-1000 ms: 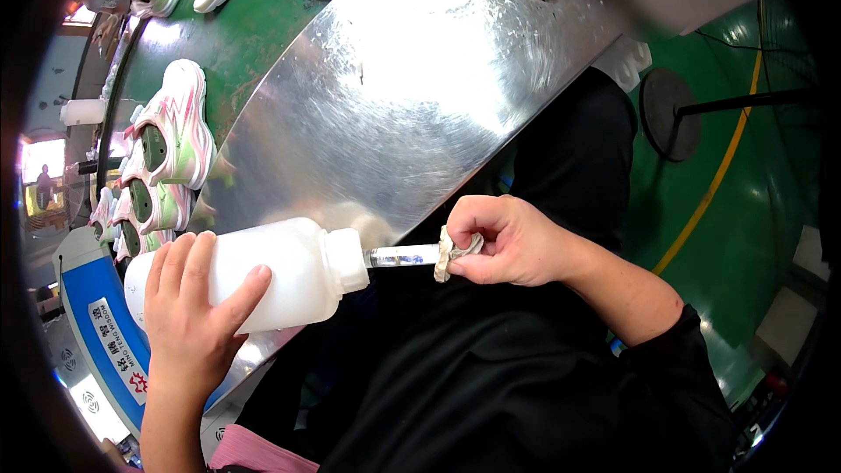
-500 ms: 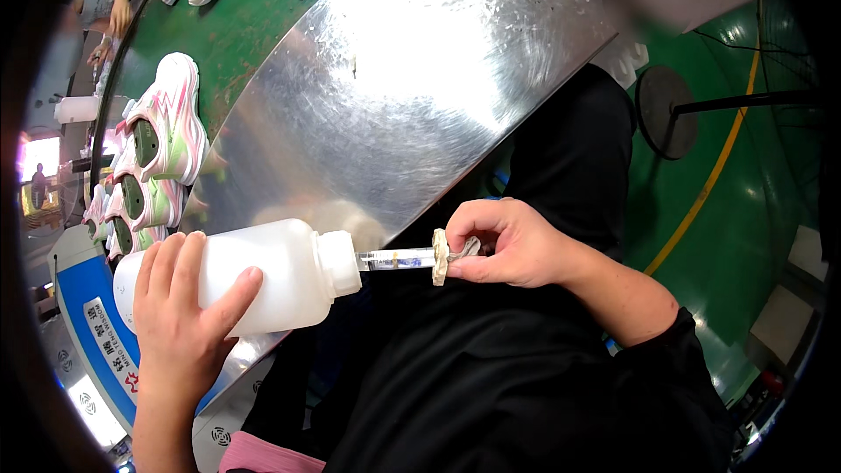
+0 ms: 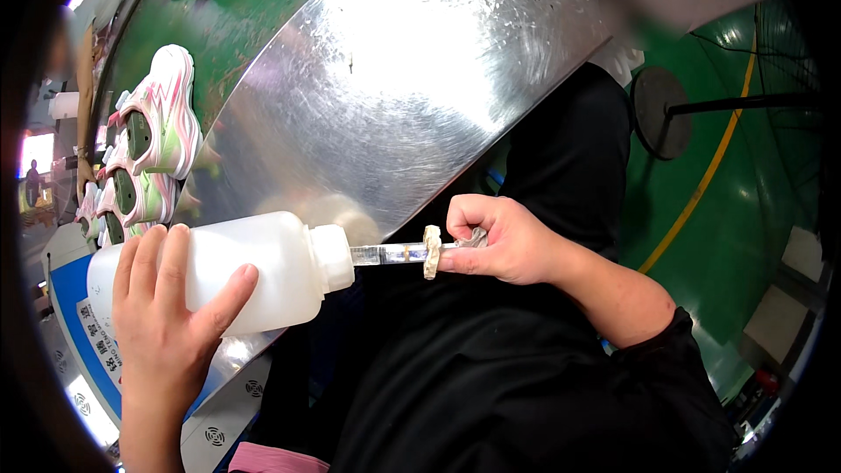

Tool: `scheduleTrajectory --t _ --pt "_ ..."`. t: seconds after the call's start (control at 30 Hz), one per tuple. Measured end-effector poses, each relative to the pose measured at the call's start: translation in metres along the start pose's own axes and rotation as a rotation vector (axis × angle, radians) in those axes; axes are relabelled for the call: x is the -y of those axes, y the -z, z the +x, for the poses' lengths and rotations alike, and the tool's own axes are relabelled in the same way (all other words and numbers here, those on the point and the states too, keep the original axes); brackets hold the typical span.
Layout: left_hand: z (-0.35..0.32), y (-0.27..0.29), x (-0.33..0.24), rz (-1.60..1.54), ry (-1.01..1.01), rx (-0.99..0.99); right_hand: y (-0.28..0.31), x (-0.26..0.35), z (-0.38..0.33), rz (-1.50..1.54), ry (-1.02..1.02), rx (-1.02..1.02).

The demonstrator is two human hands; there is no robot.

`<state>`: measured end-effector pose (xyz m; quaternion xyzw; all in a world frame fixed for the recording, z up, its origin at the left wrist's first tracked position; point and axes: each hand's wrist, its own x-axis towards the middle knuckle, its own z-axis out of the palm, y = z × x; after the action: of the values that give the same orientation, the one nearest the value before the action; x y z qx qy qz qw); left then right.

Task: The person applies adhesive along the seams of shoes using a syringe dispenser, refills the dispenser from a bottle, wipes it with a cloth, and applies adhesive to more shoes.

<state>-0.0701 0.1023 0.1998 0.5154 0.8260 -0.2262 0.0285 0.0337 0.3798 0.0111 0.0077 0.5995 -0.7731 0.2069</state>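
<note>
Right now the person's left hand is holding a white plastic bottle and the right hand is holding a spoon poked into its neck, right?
Not quite. The head view shows the left hand on the white plastic bottle, but the right hand holds a clear syringe, not a spoon, with its tip at the bottle's neck.

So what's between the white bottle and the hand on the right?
In the head view, a clear tube with a crusty beige collar runs from the white bottle to the right hand.
</note>
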Motion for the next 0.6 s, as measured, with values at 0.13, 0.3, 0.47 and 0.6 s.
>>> scheduleTrajectory --t 0.13,0.3,0.47,0.6 --pt "0.003 0.008 0.001 0.093 -0.064 0.005 -0.002 0.006 -0.001 -0.075 -0.035 0.041" --pt "0.006 0.016 0.0 0.154 -0.095 0.015 -0.009 0.036 -0.001 -0.363 -0.122 0.237" --pt "0.004 0.015 0.003 0.205 -0.136 0.006 -0.013 0.027 0.0 -0.408 -0.04 0.296" --pt "0.004 0.014 0.003 0.198 -0.128 0.013 -0.016 0.025 -0.004 -0.346 -0.105 0.276"
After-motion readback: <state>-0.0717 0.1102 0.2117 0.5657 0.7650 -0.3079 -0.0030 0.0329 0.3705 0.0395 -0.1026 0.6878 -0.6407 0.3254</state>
